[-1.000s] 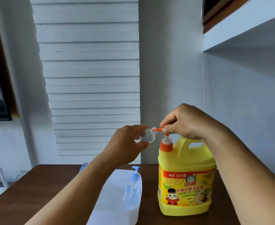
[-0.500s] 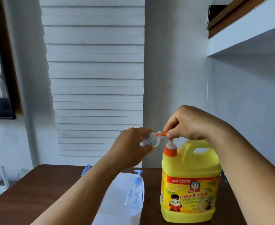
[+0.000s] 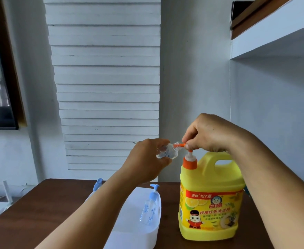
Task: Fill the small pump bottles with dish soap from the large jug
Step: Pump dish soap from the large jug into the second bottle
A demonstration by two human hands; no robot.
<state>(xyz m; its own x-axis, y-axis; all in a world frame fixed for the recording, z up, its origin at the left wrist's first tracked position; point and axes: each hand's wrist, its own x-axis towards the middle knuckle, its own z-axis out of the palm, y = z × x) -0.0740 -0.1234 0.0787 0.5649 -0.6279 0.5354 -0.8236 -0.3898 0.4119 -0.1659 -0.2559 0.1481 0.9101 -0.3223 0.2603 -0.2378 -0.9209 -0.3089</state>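
My left hand (image 3: 147, 161) is up in the air, fingers curled round a small clear bottle (image 3: 41, 153)... no, let me place that properly: the bottle (image 3: 166, 152) sits in the left hand's grip, tipped on its side so its open mouth faces right, towards the jug's spout. That tilt makes sense: the orange nozzle (image 3: 179, 145) comes out sideways, so the mouth has to meet it head on, and the tip looks to be at or just inside the neck.

My right hand (image 3: 208, 134) is over the pump, fingers and thumb pinching the orange pump head, just right of the bottle. I judge it is there both to press and to steady the nozzle so it does not swing away from the bottle. The plunger stem (image 3: 189, 156) shows white below the hand, so the pump looks to be up, or nearly so.

The jug (image 3: 210, 200) stands upright on the table (image 3: 40, 212), directly below the right hand, its own weight holding it while I pump.

Below the left forearm lies a white tub (image 3: 142, 236), and in it a second bottle (image 3: 150, 206) with its blue pump fitted, leaning against the tub's right wall. Another blue pump top (image 3: 97, 184) peeks out past the far side of the left forearm; what it is attached to I cannot tell.

How much soap is in the held bottle I cannot tell; it looks clear. I'd say filling has barely begun here. The risk is soap dribbling past the neck if the mouth slips off the nozzle.
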